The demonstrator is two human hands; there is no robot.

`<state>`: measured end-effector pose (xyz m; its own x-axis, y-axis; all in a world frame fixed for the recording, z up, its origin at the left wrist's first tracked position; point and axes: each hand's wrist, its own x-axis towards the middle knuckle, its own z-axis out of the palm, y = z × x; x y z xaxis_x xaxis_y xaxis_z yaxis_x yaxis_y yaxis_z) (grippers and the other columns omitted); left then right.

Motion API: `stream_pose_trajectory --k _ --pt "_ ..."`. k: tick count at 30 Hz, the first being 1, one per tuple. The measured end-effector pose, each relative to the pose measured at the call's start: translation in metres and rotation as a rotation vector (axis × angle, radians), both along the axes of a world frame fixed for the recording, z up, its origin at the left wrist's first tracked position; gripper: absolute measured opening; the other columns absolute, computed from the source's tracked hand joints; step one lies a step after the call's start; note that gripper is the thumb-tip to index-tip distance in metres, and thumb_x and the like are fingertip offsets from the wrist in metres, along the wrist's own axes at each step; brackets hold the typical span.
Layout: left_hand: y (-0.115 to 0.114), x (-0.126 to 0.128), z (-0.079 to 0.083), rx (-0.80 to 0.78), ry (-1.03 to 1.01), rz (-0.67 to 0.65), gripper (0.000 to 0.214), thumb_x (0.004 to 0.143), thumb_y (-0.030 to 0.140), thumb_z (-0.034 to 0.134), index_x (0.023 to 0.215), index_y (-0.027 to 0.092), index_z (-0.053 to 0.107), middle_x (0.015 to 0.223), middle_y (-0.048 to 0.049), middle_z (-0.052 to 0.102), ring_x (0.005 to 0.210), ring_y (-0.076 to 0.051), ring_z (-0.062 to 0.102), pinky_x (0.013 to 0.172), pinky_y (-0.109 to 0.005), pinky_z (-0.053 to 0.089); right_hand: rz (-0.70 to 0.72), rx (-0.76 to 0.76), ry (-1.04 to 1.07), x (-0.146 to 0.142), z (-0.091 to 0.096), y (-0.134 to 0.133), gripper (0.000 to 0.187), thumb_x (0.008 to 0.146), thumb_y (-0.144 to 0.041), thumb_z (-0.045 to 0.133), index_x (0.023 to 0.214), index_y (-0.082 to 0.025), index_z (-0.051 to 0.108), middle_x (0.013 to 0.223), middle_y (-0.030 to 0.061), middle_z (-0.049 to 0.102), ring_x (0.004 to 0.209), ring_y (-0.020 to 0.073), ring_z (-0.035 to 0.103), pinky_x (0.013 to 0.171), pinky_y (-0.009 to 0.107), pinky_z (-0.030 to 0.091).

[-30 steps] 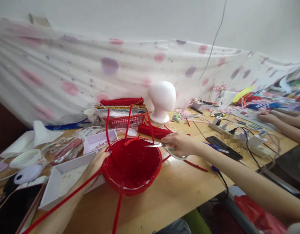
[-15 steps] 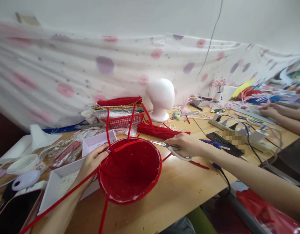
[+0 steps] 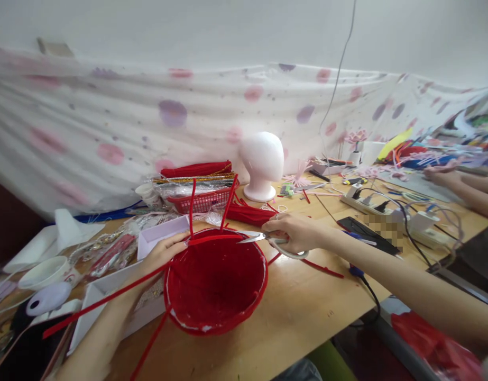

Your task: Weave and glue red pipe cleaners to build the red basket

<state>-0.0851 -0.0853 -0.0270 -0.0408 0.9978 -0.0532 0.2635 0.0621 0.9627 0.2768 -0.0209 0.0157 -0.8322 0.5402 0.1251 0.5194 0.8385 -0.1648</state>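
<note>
Here's the left hand [image 3: 162, 255], fingers closed on the far-left rim of the red fuzzy bowl [image 3: 218, 288], which sits front and center over the near part of the surface [image 3: 303, 312], its mouth tilted toward the camera. Whether its base touches down, I can't tell. Across to the right hand [image 3: 289, 233]: it's curled around the handles of the scissors [image 3: 251, 239], blades slightly parted over the far-right rim. Red pipe cleaners [image 3: 192, 206] poke up at the far rim, and one long stem [image 3: 104, 300] runs back along the left forearm. Behind the bowl, a white foam head [image 3: 263, 164] stands beside a loaded red basket [image 3: 206, 201]. Far right, a co-worker's hands [image 3: 444, 177] hover near pink pieces.
</note>
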Motion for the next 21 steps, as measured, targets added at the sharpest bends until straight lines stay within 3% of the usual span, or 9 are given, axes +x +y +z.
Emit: stream_pose_trajectory --k 6,12,21 --pt "0.014 0.013 0.008 -0.019 -0.005 -0.099 0.048 0.067 0.049 0.074 0.106 0.023 0.081 0.111 -0.0083 0.081 0.120 -0.036 0.069 0.105 -0.046 0.054 -0.014 0.032 -0.087 -0.007 0.008 -0.005 0.030 0.079 -0.020 0.066 0.109 -0.019 0.073 0.088 0.0084 0.073 0.077 0.0204 0.061 0.068 0.030 0.040" --pt "0.013 0.017 0.005 -0.028 0.009 -0.121 0.048 0.064 0.049 0.077 0.105 0.023 0.081 0.110 -0.0075 0.082 0.124 -0.037 0.066 0.107 -0.045 0.052 -0.103 0.069 -0.108 -0.002 0.003 -0.022 0.028 0.081 -0.018 0.062 0.106 -0.016 0.073 0.088 0.0110 0.073 0.077 0.0226 0.063 0.067 0.031 0.039" --pt "0.023 0.024 0.013 -0.073 0.004 -0.223 0.046 0.067 0.049 0.075 0.106 0.024 0.082 0.110 -0.0074 0.081 0.116 -0.036 0.071 0.106 -0.046 0.053 0.011 -0.018 -0.095 0.012 0.005 -0.009 0.034 0.078 -0.014 0.066 0.110 -0.017 0.075 0.094 0.0109 0.077 0.081 0.0221 0.065 0.070 0.031 0.043"
